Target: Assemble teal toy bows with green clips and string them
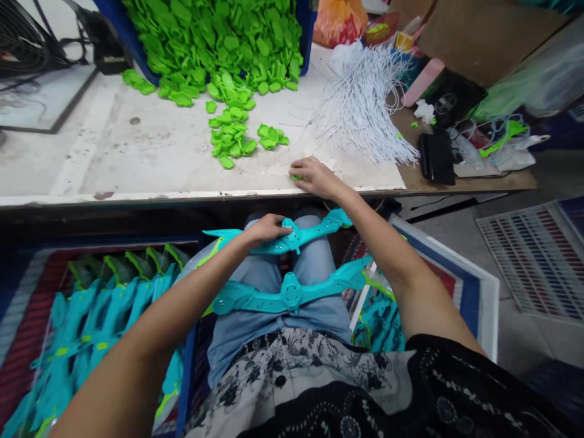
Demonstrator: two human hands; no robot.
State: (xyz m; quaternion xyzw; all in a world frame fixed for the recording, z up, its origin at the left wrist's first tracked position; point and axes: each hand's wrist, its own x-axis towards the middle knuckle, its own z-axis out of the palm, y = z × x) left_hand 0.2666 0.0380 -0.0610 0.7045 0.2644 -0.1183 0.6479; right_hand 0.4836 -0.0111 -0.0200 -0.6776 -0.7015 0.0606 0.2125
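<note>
Two turquoise bow-shaped plastic parts lie across my lap, one behind the other. My left hand (269, 230) is closed on the middle of the farther turquoise part (314, 232), its fingers beside the raised centre. The nearer turquoise part (292, 295) rests on my thighs, untouched. At the table's front edge, my right hand (314, 176) has its fingers curled over a small green plastic piece (295, 177), mostly hidden beneath them. Just beyond that hand sits a little heap of similar green pieces (272, 137), with a larger heap (230, 137) to its left.
A blue bin (306, 36) spills green pieces onto the white table (159, 164). White cords (365, 97) lie at right, near a black wallet-like object (437, 159). Turquoise parts (91, 328) fill a crate at lower left; more (381, 322) sit in a white-rimmed crate (490, 304) at right.
</note>
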